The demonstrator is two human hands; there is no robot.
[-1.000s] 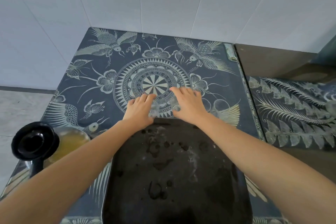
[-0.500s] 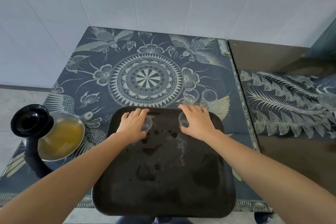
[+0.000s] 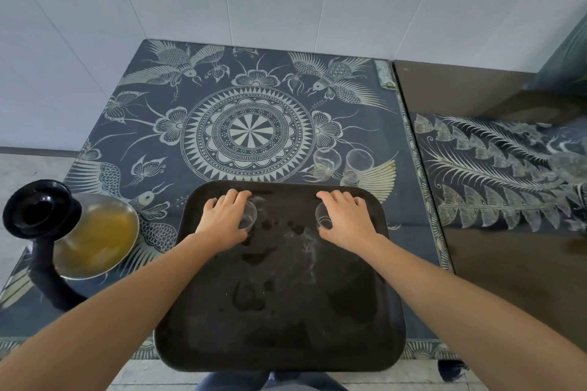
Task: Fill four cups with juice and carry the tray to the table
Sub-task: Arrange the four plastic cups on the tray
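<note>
A dark, wet tray (image 3: 279, 311) lies at the near edge of the patterned blue counter. My left hand (image 3: 224, 216) grips a small clear cup (image 3: 248, 215) standing on the tray's far left. My right hand (image 3: 344, 216) grips a second clear cup (image 3: 323, 216) on the tray's far right. Both cups look empty. Two more empty clear cups (image 3: 327, 163) (image 3: 358, 165) stand side by side on the counter just beyond the tray's far right corner. A glass jug of yellow juice (image 3: 95, 235) with a black lid and handle sits on the counter to the left.
White tiled walls close off the far and left sides of the patterned counter (image 3: 247, 133). To the right lies a dark brown surface (image 3: 508, 263) with a second patterned blue cloth (image 3: 502, 168). The tray's near edge overhangs the counter's front.
Both hands have drawn back from the counter's middle onto the tray, each bringing a cup, and then spread apart toward the tray's far corners. The view has pulled back.
</note>
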